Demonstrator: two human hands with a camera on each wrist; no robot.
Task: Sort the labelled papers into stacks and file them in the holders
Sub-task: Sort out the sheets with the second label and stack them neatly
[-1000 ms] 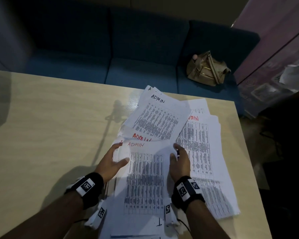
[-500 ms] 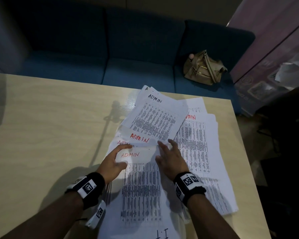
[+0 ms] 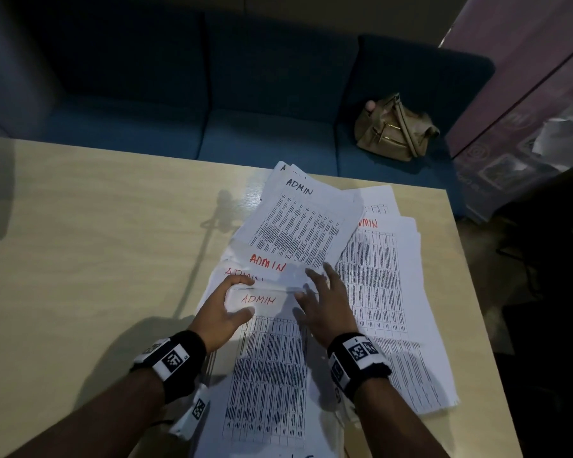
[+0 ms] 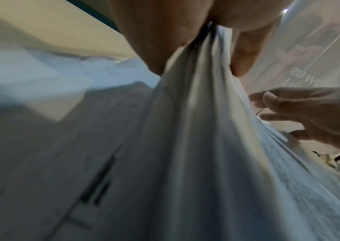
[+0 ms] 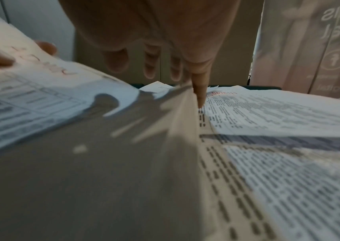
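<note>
Holding the near sheet (image 3: pixel 265 342) by its far left corner, your left hand (image 3: pixel 224 312) pinches it between thumb and forefinger, just beside the red ADMIN label; the left wrist view shows paper bunched in that pinch. Your right hand (image 3: pixel 328 305) lies spread, fingers straight, along the sheet's right edge. The ADMIN papers (image 3: pixel 311 223) fan loosely over the table (image 3: pixel 96 242) toward its far right, overlapping a thicker pile (image 3: pixel 394 309) on the right. I'd judge these sheets light, limp and slippery on one another: one corner alone will let them sag and crease. Take hold at two edges, or square the stack first.
</note>
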